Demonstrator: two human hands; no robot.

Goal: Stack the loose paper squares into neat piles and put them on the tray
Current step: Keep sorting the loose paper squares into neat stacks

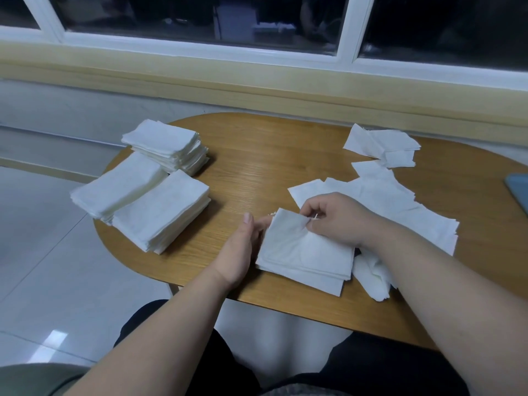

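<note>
A small pile of white paper squares lies near the table's front edge. My left hand presses flat against its left side, fingers partly under the pile's edge. My right hand pinches the top sheet at the pile's far corner. Loose paper squares are spread to the right, under and behind my right hand, and more loose sheets lie at the far right. Three neat stacks sit at the table's left end: a far stack, a left stack and a near stack. No tray shows.
The oval wooden table stands against a wall below a window sill. A blue-grey flat object lies at the right edge. Crumpled sheets hang near the front edge by my right forearm. Tiled floor lies to the left.
</note>
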